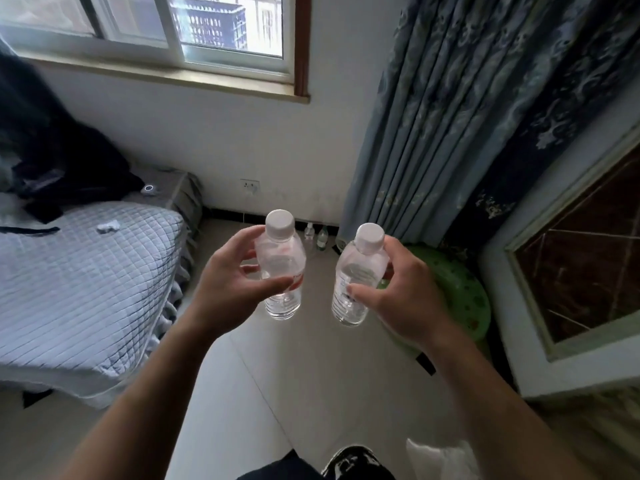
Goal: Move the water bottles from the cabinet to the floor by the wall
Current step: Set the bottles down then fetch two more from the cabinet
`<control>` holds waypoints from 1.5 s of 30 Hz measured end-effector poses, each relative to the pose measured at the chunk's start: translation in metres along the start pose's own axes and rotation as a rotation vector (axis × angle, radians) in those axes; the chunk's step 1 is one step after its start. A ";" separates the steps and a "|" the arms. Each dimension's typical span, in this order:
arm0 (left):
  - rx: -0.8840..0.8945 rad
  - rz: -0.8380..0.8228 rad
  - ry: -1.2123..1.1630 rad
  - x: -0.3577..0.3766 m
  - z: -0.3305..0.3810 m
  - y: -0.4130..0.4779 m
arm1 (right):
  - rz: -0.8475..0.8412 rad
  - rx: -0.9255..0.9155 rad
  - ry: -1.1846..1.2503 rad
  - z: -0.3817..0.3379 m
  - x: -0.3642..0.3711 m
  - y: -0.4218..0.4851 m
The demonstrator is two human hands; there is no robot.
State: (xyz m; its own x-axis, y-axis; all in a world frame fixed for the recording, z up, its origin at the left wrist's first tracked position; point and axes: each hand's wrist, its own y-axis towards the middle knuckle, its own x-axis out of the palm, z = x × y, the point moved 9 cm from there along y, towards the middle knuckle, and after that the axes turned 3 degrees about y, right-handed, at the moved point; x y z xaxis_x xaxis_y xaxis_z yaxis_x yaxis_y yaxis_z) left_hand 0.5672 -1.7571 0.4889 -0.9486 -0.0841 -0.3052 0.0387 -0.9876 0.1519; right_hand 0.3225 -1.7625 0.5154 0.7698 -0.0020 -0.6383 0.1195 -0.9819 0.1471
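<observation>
- Status: mid-carry. I have one bottle in each hand, both in the air over the floor (294, 375), well short of the wall (242, 143).
- Left hand (235, 271): fingers and thumb curled round the left bottle (282, 271) at mid-body, over the red label. The bottle is upright.
- Right hand (401, 289): thumb across the front and fingers wrapped behind the right bottle (356, 275). It's upright with a slight tilt.
- The bottles sit side by side, near each other but not touching.
- Done so far, my read: two small bottles (316, 235) already stand on the floor at the foot of the wall, just beside the curtain (450, 133) hem. They look like earlier drops, so this would be at least the second pair.
- Left to do: walk these two forward and set them down next to that pair. Neither is placed yet.
- Can't tell how many remain. A white-framed unit (519, 341) with a dark top at right may be the cabinet, and I see no bottles on the part in view.
- Contents: both held bottles are clear plastic with white caps on. Clear liquid shows at the base, but I can't read the fill level.
- The floor pair is too small to judge; one looks greenish.
- Path: bed (86, 271) on the left, green stool (460, 289) on the right, and the drop spot lies between them.
</observation>
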 end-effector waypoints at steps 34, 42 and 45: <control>-0.177 0.049 -0.034 -0.048 -0.153 0.496 | -0.154 0.033 0.086 0.068 0.124 0.539; -0.209 -0.107 -0.024 -0.082 -0.215 0.614 | -0.135 0.160 0.016 0.071 0.193 0.639; -0.205 -0.171 0.002 -0.088 -0.232 0.651 | -0.125 0.204 0.004 0.074 0.215 0.669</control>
State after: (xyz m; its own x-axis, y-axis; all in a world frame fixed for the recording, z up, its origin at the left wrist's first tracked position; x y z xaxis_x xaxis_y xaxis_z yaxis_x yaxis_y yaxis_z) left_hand 0.7485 -2.4230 0.3969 -0.9464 0.0861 -0.3114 -0.0589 -0.9937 -0.0956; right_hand 0.5213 -2.4341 0.4207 0.7595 0.1226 -0.6388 0.0850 -0.9924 -0.0893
